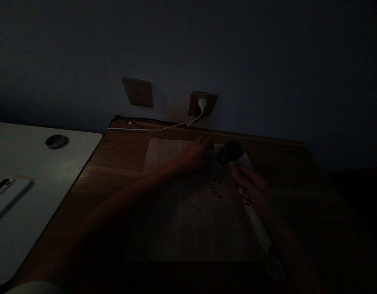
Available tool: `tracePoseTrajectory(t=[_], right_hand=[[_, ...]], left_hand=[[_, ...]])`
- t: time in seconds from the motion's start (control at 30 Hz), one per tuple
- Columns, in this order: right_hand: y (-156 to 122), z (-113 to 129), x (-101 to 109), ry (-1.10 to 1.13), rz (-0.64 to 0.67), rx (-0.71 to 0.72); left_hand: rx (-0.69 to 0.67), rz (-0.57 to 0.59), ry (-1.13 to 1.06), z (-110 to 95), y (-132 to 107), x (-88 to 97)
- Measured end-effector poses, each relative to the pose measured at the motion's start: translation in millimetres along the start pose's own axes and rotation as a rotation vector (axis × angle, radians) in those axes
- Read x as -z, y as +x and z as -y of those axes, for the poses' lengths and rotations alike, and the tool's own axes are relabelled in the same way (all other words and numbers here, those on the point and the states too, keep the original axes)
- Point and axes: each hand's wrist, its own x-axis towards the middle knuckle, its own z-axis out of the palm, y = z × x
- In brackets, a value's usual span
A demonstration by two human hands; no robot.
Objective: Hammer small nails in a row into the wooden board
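The scene is very dark. My right hand (252,190) is wrapped round the pale handle of a hammer (251,208), whose dark head (229,152) hangs just above a pale board (188,228) lying on the wooden table (114,163). My left hand (197,154) reaches across to the board's far edge, its fingers pinched together right beside the hammer head; what they hold is too small and dark to make out. Several small nails (215,183) lie loose on the board between my hands.
A white plug and cable (176,125) run from a wall socket (203,103) along the table's back edge, beside a second wall plate (138,92). To the left stands a white surface (29,196) with a phone (6,192) and a dark round object (56,141).
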Motion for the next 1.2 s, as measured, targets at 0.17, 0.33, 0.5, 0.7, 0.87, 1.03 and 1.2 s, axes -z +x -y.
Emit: tracePoseTrajectory(t=[0.17, 0.33, 0.5, 0.7, 0.87, 1.03, 1.2], right_hand=[[-17, -15, 26, -0.045, -0.056, -0.146], [-21, -27, 33, -0.057, -0.039, -0.171], [-19, -28, 31, -0.107, -0.039, -0.199], [-20, -27, 33, -0.129, 0.025, -0.154], [-21, -28, 39, -0.144, 0.050, -0.172], [-21, -30, 39, -0.162, 0.035, -0.148], [-22, -31, 38, -0.160, 0.042, -0.111]], left_hand=[[-0.301, 0.442, 0.159, -34, -13, 33.2], [-0.414, 0.547, 0.338, -56, -27, 27.0], [-0.452, 0.458, 0.381, -56, -33, 9.3], [-0.384, 0.458, 0.338, -44, -38, 24.2], [-0.253, 0.384, 0.175, -17, -33, 36.7], [-0.073, 0.097, -0.022, 6, -15, 24.3], [0.062, -0.039, -0.026, 12, -12, 17.1]])
